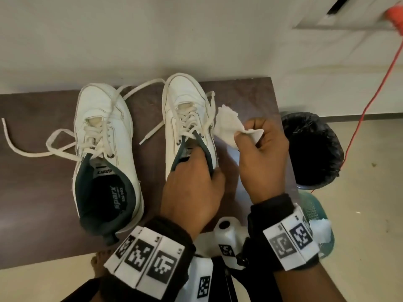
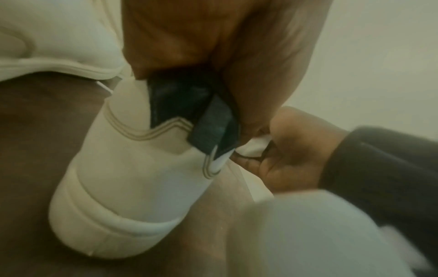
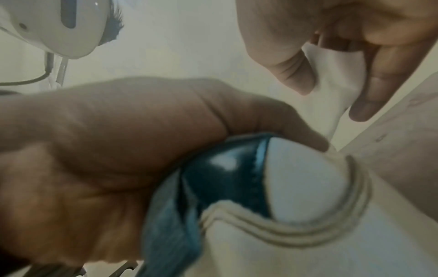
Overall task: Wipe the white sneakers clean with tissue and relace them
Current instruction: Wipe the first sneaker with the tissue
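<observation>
Two white sneakers with dark green lining stand side by side on a brown table, toes pointing away, their laces loose and trailing. My left hand grips the collar of the right sneaker, fingers curled into its opening; the left wrist view shows that sneaker's heel. Just right of the shoe, my right hand pinches a crumpled white tissue between thumb and fingers, held a little off the shoe's side. In the right wrist view the tissue hangs above the heel. The left sneaker stands untouched.
A bin with a black liner stands on the floor past the table's right edge. A green basket holding white tissue sits below it. An orange cable runs down at the right. A wall is close behind the table.
</observation>
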Motion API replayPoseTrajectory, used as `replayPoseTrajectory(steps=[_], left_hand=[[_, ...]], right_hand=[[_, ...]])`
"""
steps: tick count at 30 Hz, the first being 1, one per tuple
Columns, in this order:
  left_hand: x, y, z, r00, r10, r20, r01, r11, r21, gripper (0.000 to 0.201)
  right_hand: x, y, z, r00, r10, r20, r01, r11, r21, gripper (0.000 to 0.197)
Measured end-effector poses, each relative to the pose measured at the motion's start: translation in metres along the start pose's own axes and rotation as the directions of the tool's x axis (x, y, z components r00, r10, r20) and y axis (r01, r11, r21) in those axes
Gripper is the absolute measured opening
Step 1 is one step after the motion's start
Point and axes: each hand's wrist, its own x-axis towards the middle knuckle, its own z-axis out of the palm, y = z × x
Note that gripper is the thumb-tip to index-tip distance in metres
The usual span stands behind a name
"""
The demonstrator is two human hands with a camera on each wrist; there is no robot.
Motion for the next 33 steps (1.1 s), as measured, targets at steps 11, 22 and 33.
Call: replayPoseTrajectory(steps=[11, 22, 33], left_hand=[[-0.04, -0.058, -0.005, 0.987, 0.123, 0.108, -0.009, 0.698, -0.716, 0.047], [-0.079, -0.083, 0.004, 0.999, -0.017, 0.049, 0.048, 0.673, -0.738, 0.049], [-0.074, -0.06, 0.001, 0.988, 0.122, 0.092, -0.044, 0.804, -0.593, 0.047]], right_hand=[[-0.044, -0.009, 0.013, 0.984, -0.179, 0.02, 0.178, 0.983, 0.05, 0.024], [-0.092, -0.039, -0.007, 0.913, -0.407, 0.034, 0.407, 0.899, -0.16, 0.032], [-0.091, -0.02, 0.011, 0.803, -0.389, 0.452, 0.564, 0.74, -0.365, 0.051]])
